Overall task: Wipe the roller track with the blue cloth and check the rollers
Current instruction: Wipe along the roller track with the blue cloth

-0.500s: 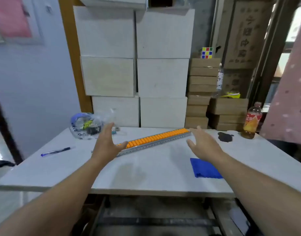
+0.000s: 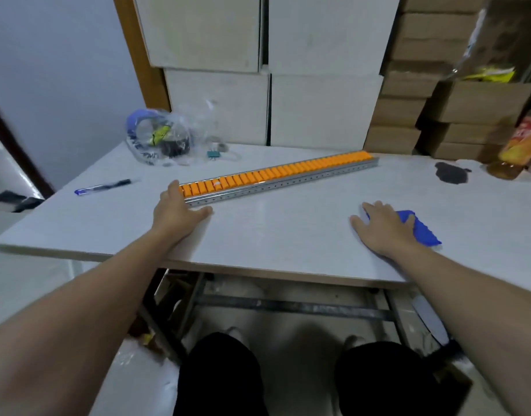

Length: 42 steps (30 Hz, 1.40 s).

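Note:
A long metal roller track [image 2: 282, 175] with a row of orange rollers lies diagonally across the white table [image 2: 288, 232]. My left hand [image 2: 175, 210] rests at its near-left end, index finger behind the end, thumb along the front rail, fingers apart. The blue cloth [image 2: 426, 232] lies on the table to the right of the track, apart from it. My right hand [image 2: 384, 228] lies flat on the cloth's left part, fingers spread, covering much of it.
A blue pen [image 2: 102, 187] lies at the left. A clear plastic bag [image 2: 162, 139] and a binder clip [image 2: 213, 154] sit at the back left. A dark patch [image 2: 450, 172] and an orange drink bottle [image 2: 519, 145] are back right. White boxes [image 2: 324, 109] and brown cartons [image 2: 402, 115] stand behind.
Both hands came down from the air: the left onto the track's near-left end, the right onto the blue cloth. The view tilted down and moved closer to the table.

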Motion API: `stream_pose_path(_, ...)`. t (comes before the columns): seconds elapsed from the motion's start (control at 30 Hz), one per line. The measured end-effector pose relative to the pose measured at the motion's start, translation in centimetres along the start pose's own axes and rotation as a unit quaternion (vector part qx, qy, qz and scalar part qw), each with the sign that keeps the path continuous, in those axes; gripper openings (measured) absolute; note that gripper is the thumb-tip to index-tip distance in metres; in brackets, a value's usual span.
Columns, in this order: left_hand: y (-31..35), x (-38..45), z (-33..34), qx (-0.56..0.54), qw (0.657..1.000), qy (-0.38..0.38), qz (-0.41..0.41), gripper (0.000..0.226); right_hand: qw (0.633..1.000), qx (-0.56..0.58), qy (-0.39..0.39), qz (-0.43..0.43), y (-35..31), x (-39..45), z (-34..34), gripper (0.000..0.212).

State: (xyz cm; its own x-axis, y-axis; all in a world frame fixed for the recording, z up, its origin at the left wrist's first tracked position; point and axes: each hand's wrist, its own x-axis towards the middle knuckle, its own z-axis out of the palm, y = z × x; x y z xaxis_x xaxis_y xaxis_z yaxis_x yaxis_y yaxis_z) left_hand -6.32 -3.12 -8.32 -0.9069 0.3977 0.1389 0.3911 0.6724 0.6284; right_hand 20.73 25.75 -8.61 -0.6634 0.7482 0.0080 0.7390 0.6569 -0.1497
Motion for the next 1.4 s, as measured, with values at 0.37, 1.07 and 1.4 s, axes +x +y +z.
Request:
stream_pose_path(0.37, 0.1, 3.0, 0.5, -0.014, 0.997, 0.059, -0.045, 0.103, 0.999, -0.011, 0.042, -0.015, -1.9, 3.8, 0.8, 0.084)
stream_pose_path(1.07, -0.4, 3.4, -1.1, 0.006, 0.994, -0.092, 0.062, 0.047, 0.986, 0.055, 0.149, 0.039, -0.6, 4.5, 1.7, 0.036)
stream_pose_path(1.4, 0.9, 1.4, -0.9, -0.029, 0.992, -0.076, 0.098, 0.040, 0.911, 0.317, 0.229, 0.128, 2.8, 12.5, -4.0, 0.044)
